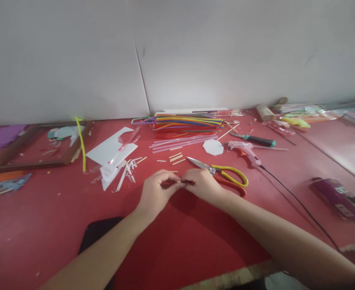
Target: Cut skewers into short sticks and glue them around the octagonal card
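My left hand [156, 191] and my right hand [202, 184] meet over the red table [195, 237], fingers pinched together. Between the fingertips they hold a short thin stick [180, 182], pale at one end and dark along its length. Just behind my right hand lie yellow-and-red handled scissors [226, 175]. A few short cut wooden sticks [176, 157] lie beyond the hands.
A stack of coloured straws [188, 123] lies at the back. A pink glue gun [248, 151] with a black cord, a green-handled knife [256, 139], white paper scraps [112, 155], a wooden frame [35, 145], a purple box [339, 197] and a black object [97, 235] are around.
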`<act>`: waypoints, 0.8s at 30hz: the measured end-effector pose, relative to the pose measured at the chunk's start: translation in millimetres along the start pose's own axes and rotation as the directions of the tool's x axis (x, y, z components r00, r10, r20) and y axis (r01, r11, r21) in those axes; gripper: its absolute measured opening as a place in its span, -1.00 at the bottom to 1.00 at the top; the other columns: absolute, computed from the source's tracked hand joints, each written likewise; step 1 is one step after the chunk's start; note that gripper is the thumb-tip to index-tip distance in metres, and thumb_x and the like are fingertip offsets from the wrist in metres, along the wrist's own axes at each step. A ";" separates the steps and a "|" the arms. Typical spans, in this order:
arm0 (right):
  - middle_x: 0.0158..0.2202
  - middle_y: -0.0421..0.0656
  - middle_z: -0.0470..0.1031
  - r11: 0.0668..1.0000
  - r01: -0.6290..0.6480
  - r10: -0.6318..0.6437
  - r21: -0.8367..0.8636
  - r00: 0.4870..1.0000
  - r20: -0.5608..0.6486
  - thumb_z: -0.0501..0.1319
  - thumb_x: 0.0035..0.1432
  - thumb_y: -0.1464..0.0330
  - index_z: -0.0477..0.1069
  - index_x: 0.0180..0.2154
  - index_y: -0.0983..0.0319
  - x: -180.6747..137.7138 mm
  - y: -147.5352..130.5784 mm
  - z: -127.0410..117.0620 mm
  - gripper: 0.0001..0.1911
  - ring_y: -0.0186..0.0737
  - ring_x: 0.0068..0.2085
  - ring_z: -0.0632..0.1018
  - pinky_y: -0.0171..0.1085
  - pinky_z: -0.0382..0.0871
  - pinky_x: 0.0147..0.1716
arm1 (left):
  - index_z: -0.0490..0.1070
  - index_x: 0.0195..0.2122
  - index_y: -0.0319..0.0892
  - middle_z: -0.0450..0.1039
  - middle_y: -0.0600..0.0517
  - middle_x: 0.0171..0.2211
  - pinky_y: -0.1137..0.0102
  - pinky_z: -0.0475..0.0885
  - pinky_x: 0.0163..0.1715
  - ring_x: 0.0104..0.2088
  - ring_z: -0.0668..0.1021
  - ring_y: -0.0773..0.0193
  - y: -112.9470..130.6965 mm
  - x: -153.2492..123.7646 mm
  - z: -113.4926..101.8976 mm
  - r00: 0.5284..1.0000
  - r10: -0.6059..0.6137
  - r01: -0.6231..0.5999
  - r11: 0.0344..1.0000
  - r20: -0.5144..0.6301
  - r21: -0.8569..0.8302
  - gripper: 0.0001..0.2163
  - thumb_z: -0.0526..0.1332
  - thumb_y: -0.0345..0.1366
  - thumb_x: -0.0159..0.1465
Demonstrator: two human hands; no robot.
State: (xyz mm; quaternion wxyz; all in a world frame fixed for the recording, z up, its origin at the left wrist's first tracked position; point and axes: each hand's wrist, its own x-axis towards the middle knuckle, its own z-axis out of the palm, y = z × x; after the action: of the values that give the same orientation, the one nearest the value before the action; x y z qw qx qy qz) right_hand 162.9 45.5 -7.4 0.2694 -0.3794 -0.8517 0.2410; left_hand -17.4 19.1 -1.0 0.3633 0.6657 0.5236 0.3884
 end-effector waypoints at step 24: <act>-0.36 -0.10 0.49 0.954 -0.207 0.236 -0.215 0.964 0.122 0.13 0.23 0.50 0.44 -0.30 0.30 25.6 -2.1 -17.2 -0.88 -0.26 -0.37 0.48 -0.34 0.19 -0.41 | 0.43 -0.40 -0.12 0.55 0.06 -0.37 0.42 0.50 -0.40 -0.37 0.61 0.25 -15.4 5.9 3.4 0.997 0.071 -0.071 0.996 -0.012 0.052 -0.95 0.29 -0.35 0.15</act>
State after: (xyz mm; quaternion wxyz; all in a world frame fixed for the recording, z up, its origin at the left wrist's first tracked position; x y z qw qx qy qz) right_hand 158.3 67.6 13.6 0.1381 -0.4792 -0.8410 0.2099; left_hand -19.8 27.4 -15.4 0.3283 0.6904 0.5119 0.3918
